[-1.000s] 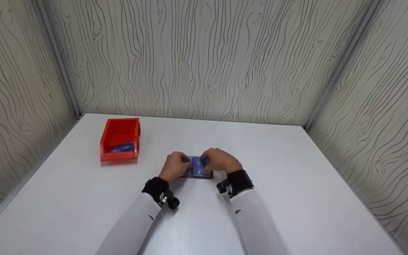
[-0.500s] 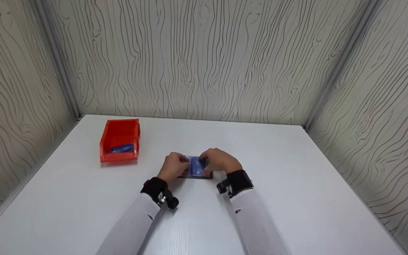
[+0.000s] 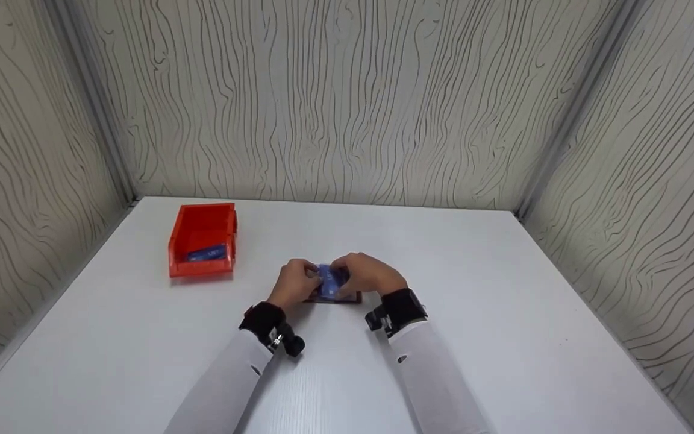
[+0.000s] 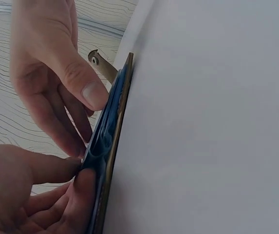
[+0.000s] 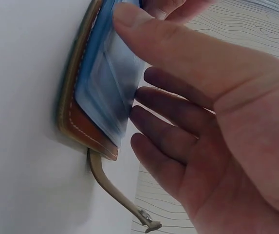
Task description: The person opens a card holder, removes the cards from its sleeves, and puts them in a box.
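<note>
Left hand (image 3: 293, 283) pinches the wallet's (image 5: 89, 128) sleeves (image 5: 102, 92). Right hand (image 3: 372, 273) grasps the card (image 3: 329, 283). 1 bin (image 3: 201, 267) stands well apart.

White table (image 3: 503, 337), woodgrain back wall (image 3: 335, 102), matching side walls (image 3: 18, 150); grey strips (image 3: 91, 99)

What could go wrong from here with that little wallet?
The left hand pinches the clear sleeves, whose layers look bowed, so they might crease or slip free. The loose strap sticks out past the wallet, so the right hand could snag it.
</note>
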Demonstrator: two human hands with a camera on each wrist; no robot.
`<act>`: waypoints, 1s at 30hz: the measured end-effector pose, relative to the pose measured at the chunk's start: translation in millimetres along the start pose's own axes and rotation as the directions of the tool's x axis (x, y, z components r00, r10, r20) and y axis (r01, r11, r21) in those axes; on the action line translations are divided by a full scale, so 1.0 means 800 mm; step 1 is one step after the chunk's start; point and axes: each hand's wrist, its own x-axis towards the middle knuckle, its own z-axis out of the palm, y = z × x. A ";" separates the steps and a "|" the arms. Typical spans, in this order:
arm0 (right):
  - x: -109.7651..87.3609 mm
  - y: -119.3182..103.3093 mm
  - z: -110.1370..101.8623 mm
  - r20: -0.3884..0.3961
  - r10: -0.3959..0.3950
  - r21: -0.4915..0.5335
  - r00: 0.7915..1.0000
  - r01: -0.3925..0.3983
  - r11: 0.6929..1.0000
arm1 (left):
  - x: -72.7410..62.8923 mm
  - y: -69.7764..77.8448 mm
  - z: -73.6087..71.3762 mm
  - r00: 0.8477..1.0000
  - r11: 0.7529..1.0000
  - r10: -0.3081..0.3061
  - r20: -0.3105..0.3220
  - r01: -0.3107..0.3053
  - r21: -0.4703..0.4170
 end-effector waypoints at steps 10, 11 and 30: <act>-0.004 0.003 -0.005 -0.005 0.049 0.028 0.999 -0.049 0.998 | -0.002 0.000 -0.002 0.999 1.000 0.001 -0.037 -0.001 0.008; -0.004 0.004 -0.005 -0.003 0.055 0.022 0.998 -0.055 0.998 | -0.002 0.000 -0.002 0.999 1.000 -0.006 -0.038 0.006 0.002; 0.004 -0.005 -0.001 -0.021 -0.076 0.042 0.997 0.077 0.996 | 0.002 -0.003 -0.002 0.999 0.998 -0.042 -0.029 0.040 -0.039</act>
